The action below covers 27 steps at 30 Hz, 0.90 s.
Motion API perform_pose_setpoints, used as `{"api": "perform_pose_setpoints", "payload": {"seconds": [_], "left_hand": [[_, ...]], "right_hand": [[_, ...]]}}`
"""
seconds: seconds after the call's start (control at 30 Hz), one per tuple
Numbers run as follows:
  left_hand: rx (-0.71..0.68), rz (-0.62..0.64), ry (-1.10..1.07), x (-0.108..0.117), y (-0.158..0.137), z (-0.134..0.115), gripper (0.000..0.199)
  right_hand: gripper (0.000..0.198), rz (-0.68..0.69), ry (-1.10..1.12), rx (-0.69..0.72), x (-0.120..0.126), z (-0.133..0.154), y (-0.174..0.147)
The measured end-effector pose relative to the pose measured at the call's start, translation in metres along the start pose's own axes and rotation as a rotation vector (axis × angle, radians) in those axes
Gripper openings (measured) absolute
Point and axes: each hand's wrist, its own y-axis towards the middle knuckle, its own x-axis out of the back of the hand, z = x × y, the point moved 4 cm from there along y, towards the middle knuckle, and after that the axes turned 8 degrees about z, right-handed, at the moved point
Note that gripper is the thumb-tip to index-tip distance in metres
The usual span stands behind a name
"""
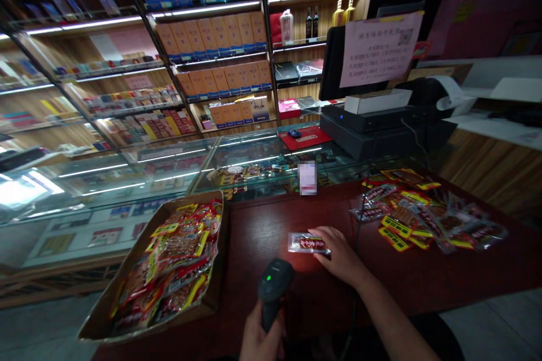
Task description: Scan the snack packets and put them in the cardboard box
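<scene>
My left hand point(263, 331) is wrapped round the handle of a dark barcode scanner point(275, 281), which shows a small green light on top. Ahead and to the right, my right hand point(339, 254) grips the right end of a small clear snack packet point(305, 243) with a red label. The packet is at the tabletop, with a reddish glow on the wood beside it; whether it rests on the wood I cannot tell. Left of the scanner stands a cardboard box point(223, 237) full of red and yellow snack packets point(182, 242).
A pile of snack packets point(406, 214) covers the right of the dark red table point(254, 220). Behind stand a glass counter point(203, 149), a red mat point(311, 140) with a mouse, and a monitor point(334, 62) bearing a paper sign. A dark cable point(358, 237) runs near my right hand.
</scene>
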Motion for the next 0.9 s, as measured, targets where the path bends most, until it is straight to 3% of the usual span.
{"api": "perform_pose_setpoints", "payload": {"seconds": [0.2, 0.33, 0.43, 0.57, 0.67, 0.73, 0.83, 0.9], "left_hand": [[0.026, 0.022, -0.030, -0.001, 0.007, 0.003, 0.052], [0.073, 0.031, -0.115, -0.002, 0.012, 0.003, 0.048], [0.108, 0.043, -0.163, -0.002, 0.015, 0.004, 0.049], [0.150, 0.018, -0.188, 0.000, 0.016, 0.005, 0.049], [0.120, 0.006, -0.219, 0.003, 0.015, 0.003, 0.053], [0.084, -0.001, -0.237, 0.004, 0.015, 0.001, 0.057], [0.075, -0.010, -0.235, 0.006, 0.014, 0.001, 0.057], [0.104, -0.012, -0.225, 0.006, 0.014, 0.003, 0.054]], "right_hand": [[0.058, -0.042, 0.072, 0.001, 0.005, 0.000, -0.001], [0.056, -0.090, 0.272, -0.009, 0.017, 0.026, 0.018], [0.060, -0.020, 0.461, 0.103, 0.014, 0.080, 0.048], [0.070, 0.128, 0.492, 0.285, -0.019, 0.174, 0.105], [0.069, 0.129, 0.454, 0.274, -0.051, 0.230, 0.151], [0.077, 0.089, 0.423, 0.246, -0.065, 0.252, 0.175], [0.081, 0.024, 0.345, 0.236, -0.072, 0.248, 0.192], [0.068, -0.018, 0.267, 0.179, -0.067, 0.216, 0.187]]}}
